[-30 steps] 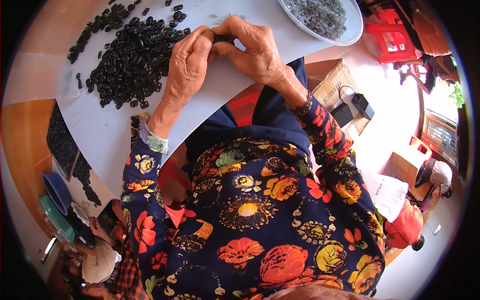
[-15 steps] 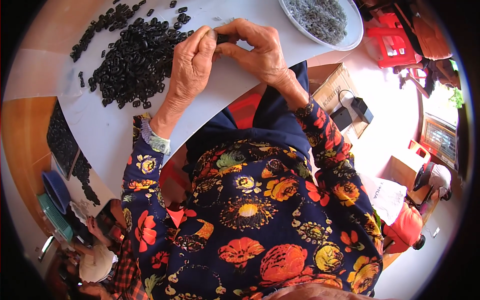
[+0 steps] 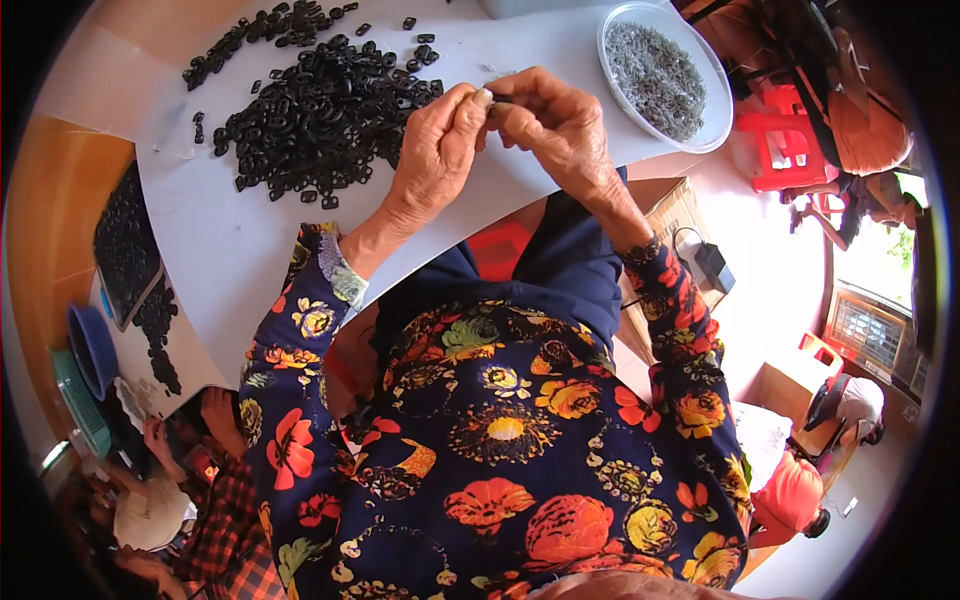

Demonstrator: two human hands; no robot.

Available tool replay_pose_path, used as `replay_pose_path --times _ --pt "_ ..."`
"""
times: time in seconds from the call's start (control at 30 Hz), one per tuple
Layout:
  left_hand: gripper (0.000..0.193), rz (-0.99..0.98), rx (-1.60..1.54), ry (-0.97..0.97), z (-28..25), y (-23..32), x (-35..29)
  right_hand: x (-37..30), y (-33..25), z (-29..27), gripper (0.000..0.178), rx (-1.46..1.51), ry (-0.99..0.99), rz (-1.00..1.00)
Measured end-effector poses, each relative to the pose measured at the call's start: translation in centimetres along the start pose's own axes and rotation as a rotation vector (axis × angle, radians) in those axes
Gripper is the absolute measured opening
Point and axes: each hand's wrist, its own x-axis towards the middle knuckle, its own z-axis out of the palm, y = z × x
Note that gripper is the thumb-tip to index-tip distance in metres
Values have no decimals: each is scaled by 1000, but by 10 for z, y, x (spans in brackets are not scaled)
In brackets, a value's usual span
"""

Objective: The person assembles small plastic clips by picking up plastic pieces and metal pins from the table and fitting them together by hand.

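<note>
A small black piece (image 3: pixel 503 99) sat pinched between the fingertips of my left grip (image 3: pixel 440 142) and my right grip (image 3: pixel 562 122), above the near side of the pale tabletop (image 3: pixel 225 275). Both grips were narrow, thumbs pressed to forefingers, and the tips met at the piece; less of it showed than half a second earlier, when a longer dark stretch stuck out toward my right thumb. My right fingers had curled in more tightly around it.

The whole view had shifted, too: my hands, the heap of black parts (image 3: pixel 320 118) to their left and the round white bowl (image 3: pixel 718 112) to their right all appeared lower and farther right than before. The heap kept its spread, with a few loose parts scattered around its edge, and the bowl remained filled with small clear pieces (image 3: pixel 658 85). The edge of a pale grey object (image 3: pixel 545 7), its kind too cut off to tell, came into sight at the top. A few clear bits (image 3: pixel 490 72) lay on the tabletop just beyond my fingers, as they had earlier.
</note>
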Motion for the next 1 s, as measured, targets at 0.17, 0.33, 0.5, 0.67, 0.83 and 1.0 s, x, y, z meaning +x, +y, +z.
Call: replay_pose_path --times 0.17,0.33,0.5,0.67,0.83,1.0 --pt "33 -14 -89 -85 -11 -11 -16 51 -57 -25 12 -287 316 -318" --pt "35 -113 -56 -156 -24 -8 -23 103 -110 -25 16 -450 433 -456" --pt "34 -131 -49 -174 -18 -2 -21 85 -47 5 14 -881 -30 -523" --pt "33 -63 -7 -160 -7 -4 -17 106 0 9 18 -1009 -349 -570" --pt "25 -69 -11 -174 0 -2 -15 112 13 0 18 -1103 -446 -516" --pt "23 -53 7 -205 1 0 -11 113 18 -4 17 -1104 -447 -484"
